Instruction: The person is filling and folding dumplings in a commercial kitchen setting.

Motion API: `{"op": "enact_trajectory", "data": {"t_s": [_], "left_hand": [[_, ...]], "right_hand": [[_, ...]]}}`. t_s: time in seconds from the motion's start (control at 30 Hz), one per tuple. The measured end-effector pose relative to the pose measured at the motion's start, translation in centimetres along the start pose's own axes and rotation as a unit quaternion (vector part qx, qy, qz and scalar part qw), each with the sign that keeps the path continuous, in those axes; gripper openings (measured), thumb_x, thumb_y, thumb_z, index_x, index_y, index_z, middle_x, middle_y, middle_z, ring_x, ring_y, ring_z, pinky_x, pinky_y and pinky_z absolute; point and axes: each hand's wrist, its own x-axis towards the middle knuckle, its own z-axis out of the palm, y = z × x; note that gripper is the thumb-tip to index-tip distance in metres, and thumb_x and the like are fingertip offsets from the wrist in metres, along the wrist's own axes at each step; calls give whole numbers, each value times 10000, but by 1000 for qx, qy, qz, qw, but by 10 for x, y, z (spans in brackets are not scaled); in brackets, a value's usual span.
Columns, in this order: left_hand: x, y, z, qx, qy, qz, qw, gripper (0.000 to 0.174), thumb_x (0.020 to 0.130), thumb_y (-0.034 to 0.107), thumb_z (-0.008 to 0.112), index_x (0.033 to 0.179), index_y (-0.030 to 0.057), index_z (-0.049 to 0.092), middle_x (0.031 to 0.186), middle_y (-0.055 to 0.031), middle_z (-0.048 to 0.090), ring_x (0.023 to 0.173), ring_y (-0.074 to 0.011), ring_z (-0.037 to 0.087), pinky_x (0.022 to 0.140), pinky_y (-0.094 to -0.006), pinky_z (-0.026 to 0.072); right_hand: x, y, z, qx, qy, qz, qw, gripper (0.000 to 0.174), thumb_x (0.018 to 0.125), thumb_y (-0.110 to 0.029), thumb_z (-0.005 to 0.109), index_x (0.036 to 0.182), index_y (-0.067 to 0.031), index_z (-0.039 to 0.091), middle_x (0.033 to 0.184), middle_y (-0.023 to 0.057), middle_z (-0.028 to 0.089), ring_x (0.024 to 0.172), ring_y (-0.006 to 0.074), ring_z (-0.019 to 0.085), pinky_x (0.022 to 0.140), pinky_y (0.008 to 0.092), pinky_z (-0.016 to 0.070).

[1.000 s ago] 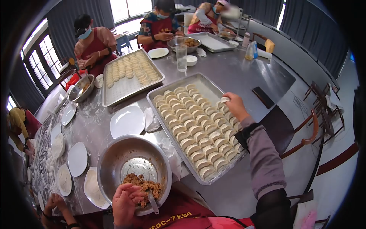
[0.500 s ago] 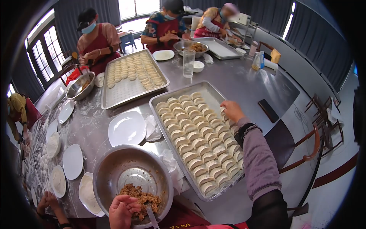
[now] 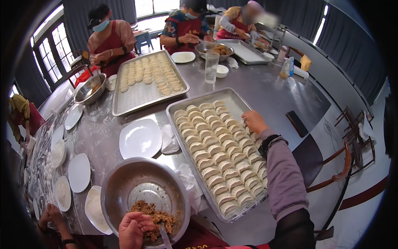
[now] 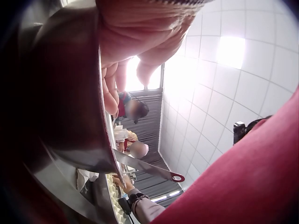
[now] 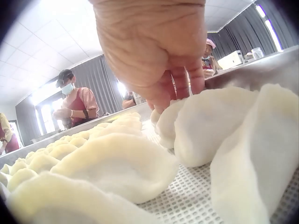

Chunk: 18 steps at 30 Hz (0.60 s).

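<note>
At the far right end of a metal tray (image 3: 234, 99) of dumplings (image 3: 222, 155), my right hand (image 3: 255, 122) pinches a dumpling (image 5: 169, 123) low in the outermost row. In the right wrist view its fingers point down at that dumpling, partly hidden behind it. My left hand (image 3: 134, 230), loosely curled and holding nothing, rests by the near rim of a steel bowl (image 3: 120, 182). Brown filling (image 3: 159, 216) lies in the bowl beside that hand, with the flat handle of a utensil (image 3: 165, 238) sticking out towards me.
A white plate (image 3: 141, 139) and crumpled plastic (image 3: 168, 139) lie left of the tray. Farther back stand a second dumpling tray (image 3: 132, 99), a glass of water (image 3: 211, 68) and a small white bowl (image 3: 222, 71). A phone (image 3: 297, 123) lies to the right. Several people work around the table.
My right hand has lowered a dumpling from above the tray's right side into the outermost row. The left hand stays by the bowl. The head view has shifted slightly.
</note>
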Motion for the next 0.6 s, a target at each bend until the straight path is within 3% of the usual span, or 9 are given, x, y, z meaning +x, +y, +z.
{"op": "enact_trajectory", "data": {"t_s": [0.1, 0.2, 0.3, 0.47, 0.6], "left_hand": [[0, 1, 0, -3, -3, 1, 1000, 336, 941, 183, 543, 1208, -14, 491, 1125, -187, 601, 938, -254, 629, 821, -352, 521], [-7, 7, 12, 41, 13, 19, 999, 353, 936, 197, 554, 1206, -21, 489, 1126, -180, 600, 957, -244, 621, 837, -353, 509], [-21, 28, 25, 101, 5, 76, 992, 392, 920, 234, 580, 1203, -23, 491, 1130, -177, 599, 969, -240, 613, 847, -360, 498], [-31, 46, 11, 111, 6, 158, 981, 444, 896, 292, 614, 1199, -15, 509, 1137, -176, 598, 987, -252, 601, 862, -369, 485], [-32, 45, 5, 92, 35, 147, 984, 429, 896, 284, 618, 1191, -13, 523, 1144, -175, 596, 1010, -252, 591, 877, -372, 478]], "right_hand": [[7, 3, -3, -1, -48, 41, 998, 238, 736, -67, 616, 959, -109, 690, 973, 132, 653, 973, 327, 587, 830, 406, 479], [7, 4, 3, -27, 3, 6, 1000, 203, 722, -72, 627, 912, -102, 691, 936, 135, 658, 950, 324, 593, 808, 409, 482], [14, 2, 6, -102, -55, -22, 993, 169, 721, -71, 625, 875, -100, 689, 914, 136, 658, 935, 321, 597, 792, 412, 482], [13, -5, 1, -59, -52, -16, 997, 155, 731, -45, 598, 848, -94, 687, 902, 143, 654, 910, 327, 597, 779, 416, 481], [12, 7, 12, -69, -26, -31, 997, 148, 747, -38, 569, 825, -83, 687, 875, 153, 648, 878, 339, 599, 765, 419, 482]]}}
